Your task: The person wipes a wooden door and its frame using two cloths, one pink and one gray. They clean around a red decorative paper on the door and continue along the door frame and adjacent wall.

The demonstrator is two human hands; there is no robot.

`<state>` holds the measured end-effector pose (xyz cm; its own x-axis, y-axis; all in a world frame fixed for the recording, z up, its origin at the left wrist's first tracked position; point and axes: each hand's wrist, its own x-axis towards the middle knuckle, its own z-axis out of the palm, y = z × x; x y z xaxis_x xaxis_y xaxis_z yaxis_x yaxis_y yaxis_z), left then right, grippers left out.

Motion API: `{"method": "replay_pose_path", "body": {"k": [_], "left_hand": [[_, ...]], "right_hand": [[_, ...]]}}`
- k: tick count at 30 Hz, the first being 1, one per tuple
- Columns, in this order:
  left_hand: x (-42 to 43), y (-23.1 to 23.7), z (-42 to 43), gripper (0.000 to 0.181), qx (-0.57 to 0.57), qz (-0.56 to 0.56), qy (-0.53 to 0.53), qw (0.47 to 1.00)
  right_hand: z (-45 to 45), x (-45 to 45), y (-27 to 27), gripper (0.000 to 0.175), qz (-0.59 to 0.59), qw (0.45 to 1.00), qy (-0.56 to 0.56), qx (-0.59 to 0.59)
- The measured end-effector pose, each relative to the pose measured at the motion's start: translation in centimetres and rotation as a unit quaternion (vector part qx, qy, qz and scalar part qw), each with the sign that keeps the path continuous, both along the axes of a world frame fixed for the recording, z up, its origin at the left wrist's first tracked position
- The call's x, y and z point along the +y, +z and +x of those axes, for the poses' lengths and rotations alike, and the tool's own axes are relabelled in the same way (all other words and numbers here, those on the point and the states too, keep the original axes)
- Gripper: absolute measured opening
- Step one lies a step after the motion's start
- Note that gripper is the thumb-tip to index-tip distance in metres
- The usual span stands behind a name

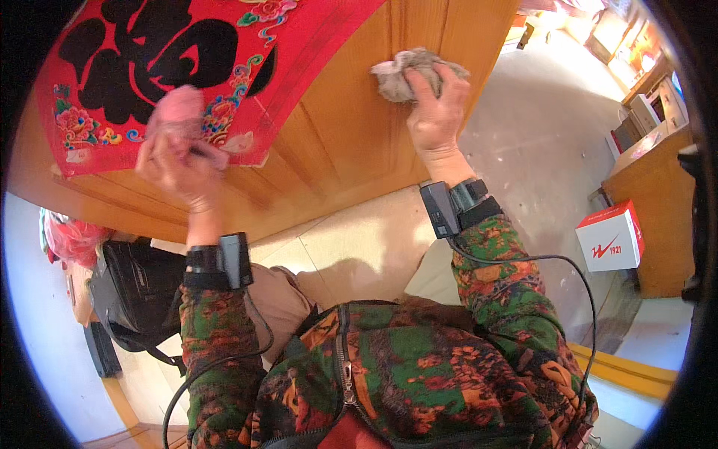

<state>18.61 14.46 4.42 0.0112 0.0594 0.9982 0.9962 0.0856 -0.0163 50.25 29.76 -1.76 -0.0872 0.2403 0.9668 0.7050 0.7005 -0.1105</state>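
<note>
A wooden door point(328, 134) with grooved panels stands before me. Pasted on it is a red paper poster point(291, 73) with a large black calligraphy character and coloured flower patterns. My left hand point(179, 168), blurred, grips a pink cloth point(178, 115) over the poster's lower part; I cannot tell whether the cloth touches the paper. Against the bare wood right of the poster, my right hand point(440, 106) holds a crumpled greyish-white cloth point(401, 76), its fingers spread over it. Both wrists carry strapped black devices with cables.
A black bag point(137, 286) lies at the lower left by the wall, below a red plastic bag point(73, 238). To the right, a white and red box point(610, 241) bearing writing stands beside a wooden cabinet point(662, 207). Tiled floor point(331, 252) shows beneath the door.
</note>
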Motion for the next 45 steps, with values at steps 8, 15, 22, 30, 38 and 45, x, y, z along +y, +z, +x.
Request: {"method": "replay_pose_path", "body": {"k": [8,15,22,30,38,45], "left_hand": [[-0.3,-4.8,3.0,0.049,0.012,-0.154,-0.05,0.987],[-0.7,-5.7,1.7,0.048,-0.008,-0.121,-0.09,0.989],[-1.4,-4.0,1.2,0.041,-0.09,-0.015,-0.11,0.99],[-3.0,-4.3,-1.1,0.044,-0.099,-0.066,-0.065,0.991],[-3.7,-3.7,-3.4,0.042,-0.169,-0.004,0.008,0.986],[-2.7,-5.6,0.0,0.035,-0.102,-0.115,-0.111,0.982]], "right_hand": [[-1.2,-1.7,-0.7,0.041,0.006,0.988,0.076,-0.136],[0.6,-1.6,5.9,0.044,0.138,0.924,0.075,-0.35],[-0.1,-0.5,7.6,0.034,0.13,0.949,0.043,-0.285],[1.3,-1.8,2.1,0.035,0.033,0.952,0.042,-0.3],[2.2,0.1,4.0,0.045,-0.005,0.995,-0.095,-0.027],[1.0,-0.5,0.4,0.041,0.019,0.992,0.011,-0.123]]}}
